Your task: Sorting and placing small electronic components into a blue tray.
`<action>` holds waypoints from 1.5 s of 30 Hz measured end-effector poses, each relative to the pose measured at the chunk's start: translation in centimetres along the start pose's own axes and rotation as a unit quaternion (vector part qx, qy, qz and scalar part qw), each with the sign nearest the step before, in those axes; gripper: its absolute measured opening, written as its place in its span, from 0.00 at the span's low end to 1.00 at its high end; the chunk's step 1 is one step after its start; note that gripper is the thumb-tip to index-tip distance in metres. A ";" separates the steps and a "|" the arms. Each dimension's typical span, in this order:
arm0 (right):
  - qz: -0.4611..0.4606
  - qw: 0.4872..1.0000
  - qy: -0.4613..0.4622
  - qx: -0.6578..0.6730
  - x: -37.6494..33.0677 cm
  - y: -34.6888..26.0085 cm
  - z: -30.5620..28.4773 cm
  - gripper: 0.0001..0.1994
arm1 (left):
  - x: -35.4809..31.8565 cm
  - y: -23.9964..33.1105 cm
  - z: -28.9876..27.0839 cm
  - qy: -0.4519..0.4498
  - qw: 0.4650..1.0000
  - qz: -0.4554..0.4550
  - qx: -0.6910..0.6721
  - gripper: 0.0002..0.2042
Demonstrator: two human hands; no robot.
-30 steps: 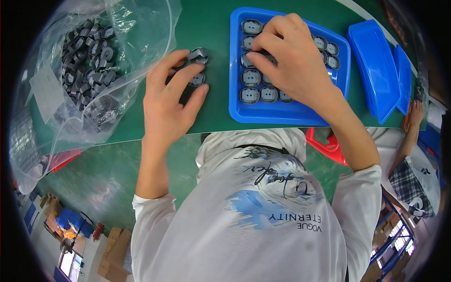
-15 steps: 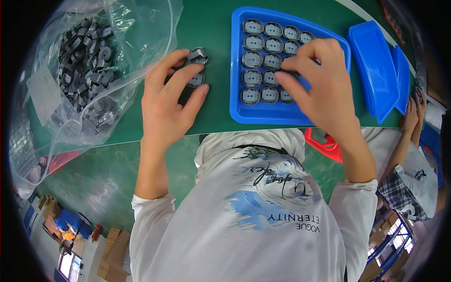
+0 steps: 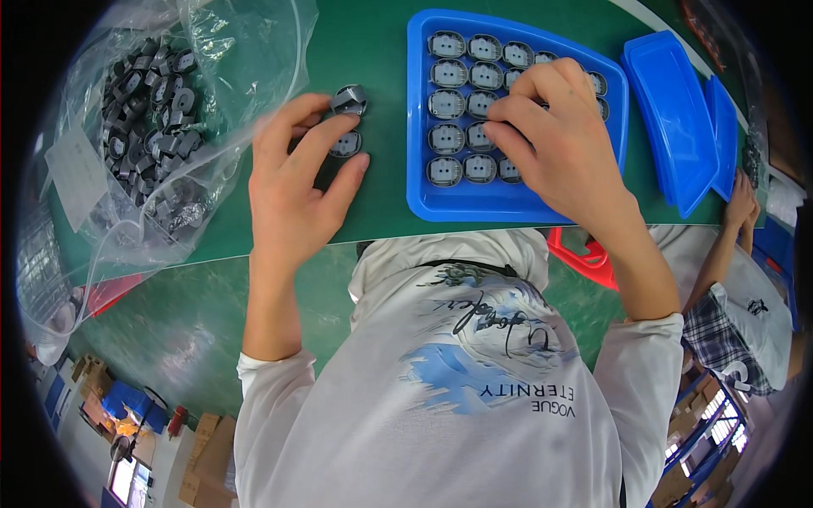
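My left hand [image 3: 292, 190] rests over the green table with its fingers apart, curved round two small grey oval parts. The upper part [image 3: 349, 100] is tipped on its side by the fingertips; the lower part [image 3: 345, 144] lies between forefinger and thumb. Over the blue tray [image 3: 474, 206] is my right hand [image 3: 563, 140], thumb and fingertips bent close together among the rows. What sits between those fingertips is hidden. Similar grey parts [image 3: 445, 104], with light inner faces and small holes, fill rows in the tray; the hand covers some of them.
A clear plastic bag [image 3: 246, 51] heaped with loose dark grey parts [image 3: 152, 118] lies at the left. Right of the tray are empty blue trays [image 3: 673, 118]. Another person's hands [image 3: 742, 203] rest at the table's far right edge. A red object [image 3: 584, 258] shows below the table edge.
My right hand has shifted slightly left and up over the tray, uncovering parts at its right side. My left hand stays by the same two parts. The view has shifted a little.
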State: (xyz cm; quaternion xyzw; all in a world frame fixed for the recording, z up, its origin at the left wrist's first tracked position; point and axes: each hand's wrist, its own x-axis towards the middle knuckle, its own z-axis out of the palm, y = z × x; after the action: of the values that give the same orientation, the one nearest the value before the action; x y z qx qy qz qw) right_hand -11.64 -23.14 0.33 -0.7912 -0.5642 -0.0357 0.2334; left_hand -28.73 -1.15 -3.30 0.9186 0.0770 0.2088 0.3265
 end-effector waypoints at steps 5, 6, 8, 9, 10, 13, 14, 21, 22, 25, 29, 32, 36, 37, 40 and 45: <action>0.010 1.000 0.010 -0.005 0.5 -0.8 -0.3 0.10 | -0.3 0.3 -0.2 -0.009 0.999 -0.021 0.023 0.19; 0.008 1.000 0.013 -0.002 1.2 -1.1 -0.3 0.10 | -0.3 0.2 -0.1 -0.005 1.000 -0.015 0.019 0.19; -0.046 0.996 0.048 0.052 3.2 -2.3 0.0 0.14 | -0.3 0.0 0.0 -0.004 1.000 -0.005 0.015 0.18; -0.045 0.996 0.051 0.052 4.5 -2.9 0.3 0.14 | -0.2 0.0 -0.1 0.001 1.000 0.004 0.028 0.18; -0.098 0.994 0.035 0.038 6.0 -3.4 1.0 0.15 | -0.2 -0.1 0.0 0.007 0.999 0.011 0.041 0.18; -0.141 0.986 -0.087 0.007 9.9 -2.6 4.6 0.12 | -0.1 0.1 -0.1 0.007 0.999 0.004 0.042 0.18; -0.139 0.970 -0.198 -0.002 10.8 -2.3 5.3 0.08 | -0.3 0.1 -0.1 0.008 0.999 0.005 0.046 0.18; 0.075 0.889 -0.138 0.431 9.3 -1.1 -2.5 0.04 | -1.0 0.8 -2.0 -0.038 0.996 -0.043 0.072 0.19; 0.240 0.750 -0.131 0.602 7.8 -1.0 -4.2 0.04 | -1.0 0.8 -2.2 -0.062 0.994 -0.057 0.063 0.19; 0.198 0.662 -0.020 0.723 0.6 4.9 -6.6 0.18 | 0.3 0.8 -2.0 -0.073 0.996 -0.025 0.044 0.20; 0.293 0.673 0.088 0.674 -5.6 6.3 -6.4 0.19 | 0.3 0.9 -2.6 -0.108 0.993 -0.018 0.031 0.21; 0.372 0.752 0.035 0.543 -8.6 5.4 -7.3 0.17 | 0.3 1.6 -2.2 -0.069 0.997 -0.003 0.045 0.18; 0.303 0.937 0.000 0.173 -8.5 2.5 -7.2 0.10 | 0.0 2.9 -0.7 -0.037 0.982 -0.151 0.104 0.14; 0.260 0.958 0.021 0.120 -8.2 2.0 -6.1 0.09 | 0.0 2.9 -0.9 -0.044 0.985 -0.126 0.114 0.14; 0.105 0.994 -0.015 -0.033 -7.7 1.3 -4.7 0.12 | 0.5 2.7 -1.2 -0.057 0.991 -0.065 0.101 0.15; 0.102 0.993 -0.041 -0.045 -7.3 1.9 -3.8 0.11 | 0.7 4.8 -0.8 -0.018 0.999 -0.032 0.037 0.15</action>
State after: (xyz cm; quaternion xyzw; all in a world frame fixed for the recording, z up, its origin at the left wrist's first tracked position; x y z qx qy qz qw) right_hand -11.79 -31.59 0.73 -0.8551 -0.4874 -0.0046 0.1766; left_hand -28.48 -4.23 0.57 0.9307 0.1077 0.1786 0.3004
